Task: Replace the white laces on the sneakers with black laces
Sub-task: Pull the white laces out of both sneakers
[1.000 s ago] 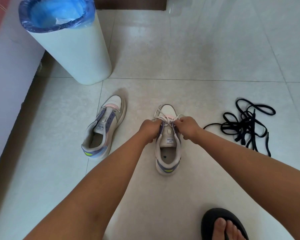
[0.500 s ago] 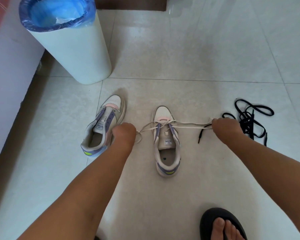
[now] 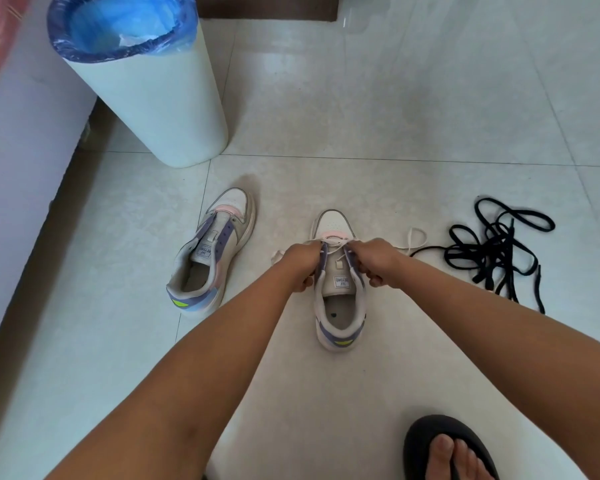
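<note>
Two pale sneakers with purple and pink trim stand on the tiled floor. The left sneaker point(image 3: 212, 258) has no lace in it. The right sneaker point(image 3: 338, 306) still carries a white lace point(image 3: 414, 237) through its lowest eyelets, with loose ends trailing to both sides. My left hand point(image 3: 300, 259) and my right hand point(image 3: 373, 256) sit on either side of its tongue, fingers curled and pinching the lace at the eyelets. A tangled heap of black laces point(image 3: 495, 251) lies on the floor to the right.
A white bin point(image 3: 160, 109) lined with a blue bag stands at the back left. A white bed frame or wall point(image 3: 18, 161) runs along the left edge. My foot in a black sandal point(image 3: 445, 448) is at the bottom right.
Both hands, spread wide apart half a second ago pulling the white lace taut, have come back together at the right sneaker's eyelets. The lace ends now lie slack.
</note>
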### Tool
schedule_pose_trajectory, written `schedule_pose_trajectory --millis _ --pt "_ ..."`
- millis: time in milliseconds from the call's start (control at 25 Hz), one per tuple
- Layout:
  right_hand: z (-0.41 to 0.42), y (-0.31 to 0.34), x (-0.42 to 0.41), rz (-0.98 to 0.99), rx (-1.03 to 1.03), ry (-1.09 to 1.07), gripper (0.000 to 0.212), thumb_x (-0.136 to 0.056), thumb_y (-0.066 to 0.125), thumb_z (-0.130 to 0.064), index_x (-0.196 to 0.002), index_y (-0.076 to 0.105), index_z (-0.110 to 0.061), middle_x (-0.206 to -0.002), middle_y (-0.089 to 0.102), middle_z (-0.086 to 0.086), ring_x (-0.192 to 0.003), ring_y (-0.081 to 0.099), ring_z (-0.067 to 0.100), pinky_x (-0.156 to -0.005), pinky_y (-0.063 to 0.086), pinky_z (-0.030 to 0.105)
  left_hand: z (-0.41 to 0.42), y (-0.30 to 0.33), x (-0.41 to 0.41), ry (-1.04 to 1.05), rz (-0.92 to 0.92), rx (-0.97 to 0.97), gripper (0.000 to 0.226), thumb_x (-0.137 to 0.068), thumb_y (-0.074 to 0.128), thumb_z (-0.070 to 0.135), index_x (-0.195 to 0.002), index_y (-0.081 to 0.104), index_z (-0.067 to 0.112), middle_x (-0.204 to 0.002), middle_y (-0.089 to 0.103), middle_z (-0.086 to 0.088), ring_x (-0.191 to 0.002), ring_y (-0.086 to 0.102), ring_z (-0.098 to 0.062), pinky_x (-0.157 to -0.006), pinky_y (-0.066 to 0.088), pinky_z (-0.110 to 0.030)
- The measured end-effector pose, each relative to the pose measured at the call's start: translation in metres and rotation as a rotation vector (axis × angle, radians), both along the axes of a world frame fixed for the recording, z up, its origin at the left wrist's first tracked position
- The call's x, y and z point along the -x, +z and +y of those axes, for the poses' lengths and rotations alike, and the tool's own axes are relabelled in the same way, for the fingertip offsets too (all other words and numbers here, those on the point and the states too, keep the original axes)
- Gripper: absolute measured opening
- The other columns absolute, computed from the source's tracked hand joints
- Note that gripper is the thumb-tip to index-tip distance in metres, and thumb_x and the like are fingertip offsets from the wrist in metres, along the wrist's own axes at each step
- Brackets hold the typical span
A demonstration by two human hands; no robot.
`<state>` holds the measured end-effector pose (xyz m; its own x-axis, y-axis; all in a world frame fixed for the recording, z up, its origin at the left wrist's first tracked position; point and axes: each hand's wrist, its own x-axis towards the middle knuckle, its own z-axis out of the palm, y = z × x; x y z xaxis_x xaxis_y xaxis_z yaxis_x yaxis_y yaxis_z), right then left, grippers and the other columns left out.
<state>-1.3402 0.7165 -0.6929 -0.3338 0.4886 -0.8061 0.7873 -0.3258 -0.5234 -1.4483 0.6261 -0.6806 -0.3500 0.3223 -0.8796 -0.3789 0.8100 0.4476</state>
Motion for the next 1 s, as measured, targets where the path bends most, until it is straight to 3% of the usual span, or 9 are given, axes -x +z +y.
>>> schedule_pose_trajectory --millis 120,200,280,400,520,680,760,880,1000 --pt "0.002 0.001 0.004 -0.065 -0.297 0.258 0.030 -0.096 0.039 -0.021 -0.067 0.044 -0.012 -0.065 0.043 0.005 -0.057 0.043 0.021 -0.050 0.031 0.027 0.003 -0.007 0.003 -0.111 0.114 -0.012 0.031 -0.097 0.040 0.016 -0.068 0.049 0.010 -0.065 0.047 -0.006 -0.052 0.044 -0.017 -0.040 0.037 -0.018" --pt "0.007 0.000 -0.005 -0.251 -0.622 0.496 0.023 -0.096 0.038 -0.018 -0.081 0.051 -0.006 -0.080 0.056 0.010 -0.078 0.054 0.029 -0.063 0.035 0.029 -0.002 -0.011 0.006 -0.423 0.401 0.067 0.024 -0.097 0.037 0.010 -0.095 0.060 0.004 -0.095 0.061 -0.013 -0.085 0.061 -0.027 -0.069 0.049 -0.029" --pt "0.016 -0.005 -0.025 -0.425 -0.818 0.640 0.022 -0.096 0.036 -0.009 -0.106 0.055 -0.003 -0.106 0.063 0.015 -0.096 0.060 0.032 -0.071 0.039 0.032 -0.015 -0.014 0.009 -0.638 0.699 0.220 0.029 -0.096 0.037 0.004 -0.116 0.058 0.006 -0.119 0.060 -0.010 -0.110 0.058 -0.027 -0.085 0.045 -0.031" --pt "0.035 -0.008 -0.052 -0.563 -0.758 0.667 0.033 -0.099 0.028 -0.010 -0.122 0.050 -0.004 -0.109 0.060 0.014 -0.090 0.060 0.030 -0.071 0.041 0.034 -0.033 -0.024 0.023 -0.878 0.881 0.376 0.033 -0.096 0.038 0.003 -0.122 0.056 0.010 -0.123 0.060 -0.009 -0.113 0.058 -0.026 -0.084 0.046 -0.031" --pt "0.033 -0.008 -0.055 -0.503 -0.714 0.607 0.031 -0.101 0.026 -0.027 -0.110 0.049 -0.008 -0.105 0.063 0.015 -0.082 0.055 0.029 -0.067 0.036 0.032 -0.035 -0.024 0.036 -1.067 0.906 0.481 0.035 -0.093 0.046 0.002 -0.124 0.057 0.012 -0.125 0.059 -0.007 -0.114 0.057 -0.025 -0.075 0.043 -0.031" --pt "-0.004 0.007 -0.018 -0.087 -0.516 0.398 0.039 -0.095 0.040 -0.047 -0.111 0.044 -0.012 -0.114 0.059 0.013 -0.100 0.058 0.031 -0.079 0.041 0.036 -0.032 -0.021 0.032 -1.273 0.978 0.445 0.035 -0.091 0.052 0.004 -0.125 0.053 0.012 -0.123 0.060 -0.003 -0.110 0.061 -0.024 -0.073 0.047 -0.029" --pt "-0.027 0.018 0.003 0.068 -0.471 0.535 0.045 -0.091 0.045 -0.051 -0.118 0.042 -0.015 -0.104 0.057 0.005 -0.095 0.057 0.025 -0.077 0.042 0.035 -0.031 -0.023 0.024 -1.370 1.006 0.442 0.034 -0.091 0.051 0.005 -0.125 0.053 0.013 -0.123 0.060 -0.001 -0.110 0.061 -0.024 -0.074 0.045 -0.029" --pt "-0.037 0.013 0.013 -0.096 -0.705 0.923 0.038 -0.096 0.041 -0.033 -0.128 0.038 -0.012 -0.119 0.053 0.010 -0.106 0.054 0.031 -0.074 0.037 0.035 -0.031 -0.019 0.021 -1.539 1.104 0.457 0.032 -0.088 0.048 0.000 -0.116 0.059 0.011 -0.115 0.063 -0.001 -0.100 0.064 -0.024 -0.049 0.027 -0.024" --pt "-0.032 0.007 0.005 -0.169 -0.790 0.984 0.032 -0.098 0.036 -0.021 -0.128 0.037 -0.010 -0.120 0.053 0.015 -0.106 0.055 0.033 -0.071 0.034 0.035 -0.043 -0.020 0.024 -1.720 1.153 0.512 0.031 -0.083 0.048 -0.006 -0.108 0.061 0.007 -0.109 0.063 -0.005 -0.095 0.063 -0.023 -0.048 0.023 -0.022"
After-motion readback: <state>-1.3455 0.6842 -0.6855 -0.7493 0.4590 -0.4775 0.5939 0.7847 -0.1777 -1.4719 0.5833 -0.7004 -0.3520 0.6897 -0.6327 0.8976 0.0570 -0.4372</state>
